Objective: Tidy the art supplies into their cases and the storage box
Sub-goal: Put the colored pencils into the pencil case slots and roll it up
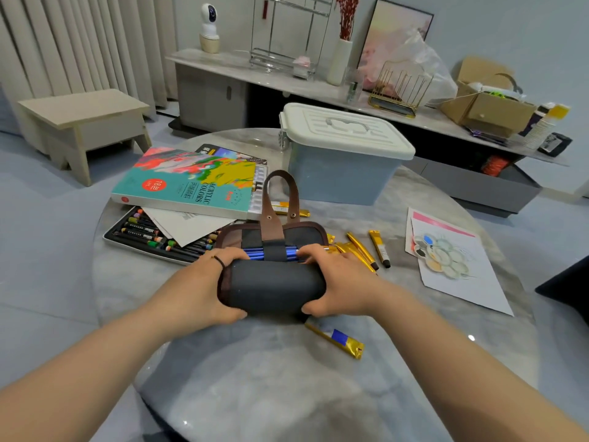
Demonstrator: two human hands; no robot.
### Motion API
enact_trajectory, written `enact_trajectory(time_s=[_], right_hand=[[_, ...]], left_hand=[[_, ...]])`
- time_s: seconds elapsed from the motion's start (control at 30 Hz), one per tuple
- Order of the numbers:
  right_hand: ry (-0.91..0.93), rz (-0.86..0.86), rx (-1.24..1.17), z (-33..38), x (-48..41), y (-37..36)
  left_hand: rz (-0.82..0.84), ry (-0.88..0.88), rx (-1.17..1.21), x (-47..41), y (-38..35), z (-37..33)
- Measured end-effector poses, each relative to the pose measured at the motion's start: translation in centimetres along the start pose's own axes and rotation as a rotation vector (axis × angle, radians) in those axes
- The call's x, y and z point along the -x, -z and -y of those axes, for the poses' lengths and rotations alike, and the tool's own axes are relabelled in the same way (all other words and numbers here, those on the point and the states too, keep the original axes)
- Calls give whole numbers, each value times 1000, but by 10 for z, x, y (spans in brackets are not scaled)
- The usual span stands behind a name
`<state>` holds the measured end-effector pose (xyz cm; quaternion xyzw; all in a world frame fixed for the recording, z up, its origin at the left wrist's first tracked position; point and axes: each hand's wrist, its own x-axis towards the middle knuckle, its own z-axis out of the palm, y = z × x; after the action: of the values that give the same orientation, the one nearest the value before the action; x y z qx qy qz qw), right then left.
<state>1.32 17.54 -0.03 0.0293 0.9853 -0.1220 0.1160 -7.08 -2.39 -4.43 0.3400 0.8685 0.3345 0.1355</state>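
A black roll-up brush case [274, 287] with brown trim and a brown strap lies half rolled in the middle of the round table. Blue brush handles [256, 252] show under its elastic band. My left hand [210, 288] grips the rolled part at its left end, my right hand [331, 282] grips the right end. Several gold paint tubes [360, 250] lie just right of the case and one gold tube [336, 339] lies in front. The acrylic colours box [191, 183] sits at the back left, over a tray of oil pastels [149, 236]. The lidded storage box [344, 151] stands behind.
A sheet of paper with a paint-stained flower palette [441, 255] lies at the right. A dark object [570, 288] sits at the table's right edge. Beyond the table are a wooden stool [83, 122] and a low sideboard [223, 87] with clutter.
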Motion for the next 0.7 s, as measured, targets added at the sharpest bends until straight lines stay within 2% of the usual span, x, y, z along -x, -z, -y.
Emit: enact_trajectory(time_s=[0.1, 0.17, 0.23, 0.3, 0.37, 0.47, 0.63, 0.7], right_hand=[[34, -95, 175, 3, 0, -6], [36, -112, 280, 2, 0, -19], [11, -114, 286, 0, -5, -30], [-8, -135, 262, -1, -11, -31], [-11, -129, 201, -1, -20, -25], [-23, -67, 88, -2, -35, -8], [-69, 119, -70, -10, -62, 22], [-93, 198, -116, -14, -74, 30]], left_hand=[[60, 102, 304, -11, 0, 11], [54, 164, 401, -19, -3, 16], [40, 220, 422, -24, -4, 15], [5, 236, 216, -26, -5, 11], [-100, 198, -46, -30, -6, 11], [-176, 95, -184, -39, -4, 8], [22, -76, -614, -56, -1, -2], [58, -90, -690, -67, 1, -5]])
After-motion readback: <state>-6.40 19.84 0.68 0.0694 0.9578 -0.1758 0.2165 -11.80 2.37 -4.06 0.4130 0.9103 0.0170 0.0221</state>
